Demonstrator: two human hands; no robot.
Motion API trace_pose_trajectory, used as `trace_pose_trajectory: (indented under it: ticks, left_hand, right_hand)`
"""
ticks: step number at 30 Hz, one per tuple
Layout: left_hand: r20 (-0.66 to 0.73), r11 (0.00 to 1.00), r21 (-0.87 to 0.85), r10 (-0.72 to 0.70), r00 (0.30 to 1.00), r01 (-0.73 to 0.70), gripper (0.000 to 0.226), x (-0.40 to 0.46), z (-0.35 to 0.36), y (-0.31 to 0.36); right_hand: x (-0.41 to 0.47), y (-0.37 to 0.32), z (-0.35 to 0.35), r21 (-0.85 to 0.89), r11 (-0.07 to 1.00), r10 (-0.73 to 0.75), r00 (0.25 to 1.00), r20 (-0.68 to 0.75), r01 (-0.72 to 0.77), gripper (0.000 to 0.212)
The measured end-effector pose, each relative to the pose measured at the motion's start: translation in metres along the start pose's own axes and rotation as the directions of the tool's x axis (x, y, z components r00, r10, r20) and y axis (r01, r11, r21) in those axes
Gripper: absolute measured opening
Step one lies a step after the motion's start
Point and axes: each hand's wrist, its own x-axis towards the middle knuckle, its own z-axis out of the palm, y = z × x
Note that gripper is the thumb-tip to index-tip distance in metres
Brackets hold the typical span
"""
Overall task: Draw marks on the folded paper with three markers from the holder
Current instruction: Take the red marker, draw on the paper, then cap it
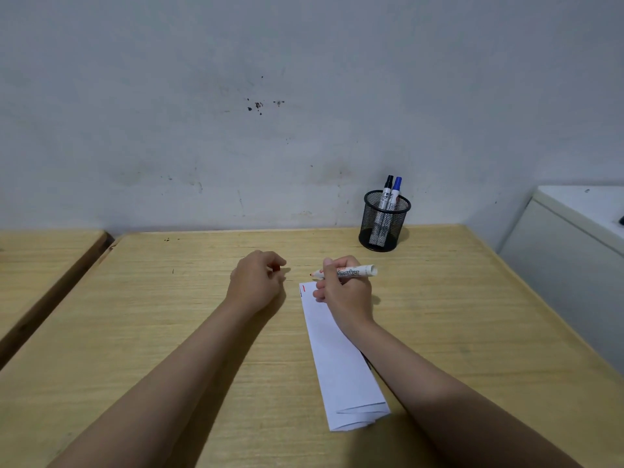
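- red marker [344,272] is held uncapped in right hand [344,295], grip closed around barrel, tip just past folded paper [337,359] top edge.
- left hand [256,282] is curled, small red thing pinched, probably the cap.
- cap is best pressed on squarely.

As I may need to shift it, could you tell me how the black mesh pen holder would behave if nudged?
The black wire-mesh pen holder looks light and may slide. Its two upright markers stand tall, so it could tip.
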Motion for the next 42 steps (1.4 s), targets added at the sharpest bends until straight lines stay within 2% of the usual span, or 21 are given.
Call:
trace_pose_trajectory:
  ticks: [3,6,11,18,30,42]
  left_hand:
    - [-0.027,0.989,-0.15,-0.013,1.0,0.008,0.018,0.0,-0.004,0.003]
    - [-0.005,0.937,-0.347,-0.056,0.998,0.05,0.015,-0.002,-0.006,0.008]
    - [0.116,0.763,-0.611,-0.178,0.977,0.212,0.017,-0.005,-0.006,0.013]
    - [0.233,0.676,-0.679,-0.172,0.957,0.287,0.014,0.0,-0.006,0.016]
    - [0.284,0.631,-0.715,-0.133,0.949,0.303,0.013,-0.001,-0.009,0.023]
    - [0.257,0.618,-0.761,0.007,0.966,0.198,0.009,0.003,-0.02,0.039]
  right_hand:
    - [0.0,0.0,0.0,0.001,1.0,0.011,1.0,-0.002,-0.011,0.02]
    - [0.0,-0.001,0.0,0.026,0.999,0.028,0.999,-0.018,-0.027,0.021]
    - [0.0,-0.003,-0.004,0.118,0.991,0.059,0.998,-0.014,-0.057,0.021]
    - [0.002,-0.003,-0.005,0.199,0.979,0.033,0.999,0.034,-0.039,0.018]
    - [0.007,-0.013,-0.007,0.381,0.915,0.127,0.991,0.047,-0.135,0.02]
    - [0.017,-0.03,-0.005,0.367,0.93,-0.065,0.993,0.103,0.023,0.018]
